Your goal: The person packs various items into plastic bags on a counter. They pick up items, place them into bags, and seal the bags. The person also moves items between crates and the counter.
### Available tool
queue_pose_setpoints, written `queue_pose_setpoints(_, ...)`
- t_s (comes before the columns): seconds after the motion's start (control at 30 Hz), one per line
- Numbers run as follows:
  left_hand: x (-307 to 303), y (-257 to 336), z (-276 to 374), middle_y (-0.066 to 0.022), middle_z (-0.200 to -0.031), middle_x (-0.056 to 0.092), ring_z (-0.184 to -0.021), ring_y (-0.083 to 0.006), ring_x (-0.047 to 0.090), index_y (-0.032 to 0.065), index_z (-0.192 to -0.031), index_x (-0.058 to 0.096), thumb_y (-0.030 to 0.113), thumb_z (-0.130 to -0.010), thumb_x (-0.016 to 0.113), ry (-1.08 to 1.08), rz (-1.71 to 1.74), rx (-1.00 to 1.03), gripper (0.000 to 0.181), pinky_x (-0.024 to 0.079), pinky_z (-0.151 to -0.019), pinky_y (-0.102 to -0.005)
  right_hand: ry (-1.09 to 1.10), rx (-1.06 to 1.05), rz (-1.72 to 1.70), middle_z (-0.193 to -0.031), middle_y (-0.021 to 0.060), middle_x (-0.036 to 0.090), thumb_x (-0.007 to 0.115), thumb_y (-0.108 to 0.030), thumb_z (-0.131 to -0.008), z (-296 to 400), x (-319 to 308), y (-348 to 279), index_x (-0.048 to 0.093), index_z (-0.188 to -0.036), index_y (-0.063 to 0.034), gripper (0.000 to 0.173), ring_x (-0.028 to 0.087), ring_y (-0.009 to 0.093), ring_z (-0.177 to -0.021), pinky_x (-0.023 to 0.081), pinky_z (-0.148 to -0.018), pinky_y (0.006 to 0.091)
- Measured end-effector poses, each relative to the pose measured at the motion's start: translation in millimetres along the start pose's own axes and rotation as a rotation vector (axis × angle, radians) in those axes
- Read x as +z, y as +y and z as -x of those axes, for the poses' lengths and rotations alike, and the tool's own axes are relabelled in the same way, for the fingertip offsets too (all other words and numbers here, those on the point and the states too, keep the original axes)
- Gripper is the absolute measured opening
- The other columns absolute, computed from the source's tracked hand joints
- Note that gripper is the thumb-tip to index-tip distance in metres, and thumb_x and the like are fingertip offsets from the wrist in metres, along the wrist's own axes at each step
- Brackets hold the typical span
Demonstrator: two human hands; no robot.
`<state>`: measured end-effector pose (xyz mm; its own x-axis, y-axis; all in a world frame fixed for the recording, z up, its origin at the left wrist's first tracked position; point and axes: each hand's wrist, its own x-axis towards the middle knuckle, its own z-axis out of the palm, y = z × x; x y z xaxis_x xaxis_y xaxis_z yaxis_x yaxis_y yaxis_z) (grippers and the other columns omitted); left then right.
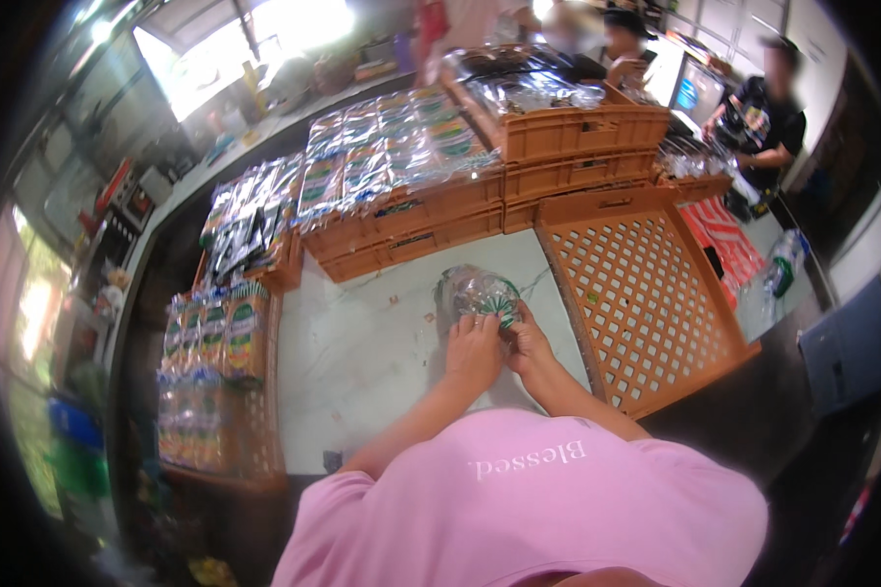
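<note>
On the pale marble-patterned tabletop (352,345) in front of me lies a clear plastic bag (473,286) with green stripes fanning from its gathered end. What it contains is hard to make out through the glare. My left hand (475,348) grips the gathered plastic from the left, fingers bent over it. From the other side, my right hand (530,343) pinches the same bunched end, close against the left hand. The exact fingertip contact is partly hidden.
A lattice-bottomed orange plastic crate (635,301) lies right of the bag. Stacked orange crates (411,220) stand behind, topped with packaged bread loaves (389,147). Another crate on the left holds more wrapped packs (213,330). A person (767,125) in black is at the far right.
</note>
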<state>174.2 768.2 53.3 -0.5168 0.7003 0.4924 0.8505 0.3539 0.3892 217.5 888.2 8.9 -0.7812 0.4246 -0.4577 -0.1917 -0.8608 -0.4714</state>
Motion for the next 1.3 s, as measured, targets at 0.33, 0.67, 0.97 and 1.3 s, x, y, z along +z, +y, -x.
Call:
queue_pose_setpoints(0.33, -2, 6, 7, -0.0231, -0.102, 0.061, -0.099, -0.0390, 0.057, 0.0007, -0.116, 0.048, 0.007, -0.082, 0.055, -0.096, 0.290, -0.229, 0.036, 0.047, -0.080, -0.0476, -0.023, -0.059, 0.095, -0.121, 0.0156, 0.054, 0.054, 0.011, -0.077, -16, -12, 22, 0.016, -0.149, -0.0206, 0.086, 0.061, 0.027, -0.097, 0.054, -0.082, 0.0410)
queue_pose_setpoints(0.67, 5, -16, 8, -0.0208, -0.091, 0.062, -0.093, -0.0382, 0.059, 0.0014, -0.105, 0.048, 0.010, -0.078, 0.056, -0.069, 0.184, -0.279, 0.029, 0.049, -0.077, -0.0479, 0.001, -0.076, 0.133, -0.126, 0.0153, 0.052, 0.054, 0.012, -0.077, -4, 11, 30, 0.020, -0.147, -0.0196, 0.084, 0.060, 0.030, -0.105, 0.054, -0.085, 0.0421)
queue_pose_setpoints(0.97, 1, -9, 12, -0.0218, -0.092, 0.062, -0.094, -0.0379, 0.060, 0.0012, -0.106, 0.051, 0.010, -0.077, 0.056, -0.047, 0.206, -0.433, 0.030, 0.050, -0.078, -0.0465, -0.047, 0.008, 0.174, -0.128, 0.0165, 0.051, 0.057, 0.011, -0.074, -5, 6, 35, 0.026, -0.144, -0.0195, 0.083, 0.058, 0.032, -0.109, 0.053, -0.087, 0.0466)
queue_pose_setpoints(1.3, 28, -17, 31, -0.0192, -0.102, 0.061, -0.096, -0.0353, 0.060, 0.0009, -0.110, 0.048, 0.012, -0.077, 0.059, -0.036, 0.133, -0.347, 0.036, 0.049, -0.082, -0.0432, 0.047, 0.189, 0.379, -0.122, 0.0020, 0.058, 0.059, -0.012, -0.084, -12, -19, 29, 0.044, -0.131, -0.0337, 0.054, 0.059, 0.024, -0.107, 0.050, -0.081, 0.0423)
